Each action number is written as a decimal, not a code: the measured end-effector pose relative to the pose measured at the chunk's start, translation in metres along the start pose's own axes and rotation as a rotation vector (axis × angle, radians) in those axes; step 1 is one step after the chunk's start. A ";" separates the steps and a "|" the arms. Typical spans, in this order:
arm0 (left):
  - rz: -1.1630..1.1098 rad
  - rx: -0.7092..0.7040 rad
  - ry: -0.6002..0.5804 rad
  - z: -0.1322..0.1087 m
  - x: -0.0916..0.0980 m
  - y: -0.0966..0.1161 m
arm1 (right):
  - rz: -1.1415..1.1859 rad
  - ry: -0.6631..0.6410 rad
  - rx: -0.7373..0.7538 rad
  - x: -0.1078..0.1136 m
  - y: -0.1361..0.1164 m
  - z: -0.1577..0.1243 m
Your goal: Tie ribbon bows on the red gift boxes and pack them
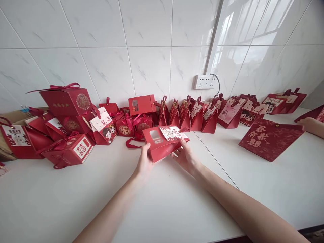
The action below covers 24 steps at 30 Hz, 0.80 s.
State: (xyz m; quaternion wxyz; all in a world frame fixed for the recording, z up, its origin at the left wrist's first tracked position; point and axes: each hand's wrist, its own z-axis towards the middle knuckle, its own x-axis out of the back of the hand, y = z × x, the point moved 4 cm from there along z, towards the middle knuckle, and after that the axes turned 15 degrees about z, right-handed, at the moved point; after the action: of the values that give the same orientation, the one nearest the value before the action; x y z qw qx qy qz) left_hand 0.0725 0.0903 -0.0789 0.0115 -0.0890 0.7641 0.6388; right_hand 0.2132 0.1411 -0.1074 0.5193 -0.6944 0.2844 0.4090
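Both my hands hold a red gift box (162,151) just above the white table, tilted with its windowed face up. It carries a small clear window, a white printed label and a dark red ribbon loop at its right end. My left hand (144,160) grips the lower left end, thumb on the near edge. My right hand (186,157) is at the right side, thumb on the label's edge and fingers under the box. A red ribbon strap (133,145) lies on the table behind my left hand.
Stacked red boxes (66,101) stand at the left. A row of upright red gift boxes (184,114) lines the tiled wall below a power strip (205,82). A large red bag (270,138) lies at the right, near another person's forearm (312,126).
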 end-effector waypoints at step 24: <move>0.297 -0.493 0.159 0.001 0.015 0.007 | -0.841 -0.333 0.814 -0.025 -0.032 -0.034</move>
State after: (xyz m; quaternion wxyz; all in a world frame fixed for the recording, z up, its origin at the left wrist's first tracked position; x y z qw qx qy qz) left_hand 0.0571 0.0904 -0.0741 -0.1637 -0.0261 0.5891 0.7908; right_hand 0.2366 0.1177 -0.0661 0.8977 -0.4196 0.0342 0.1302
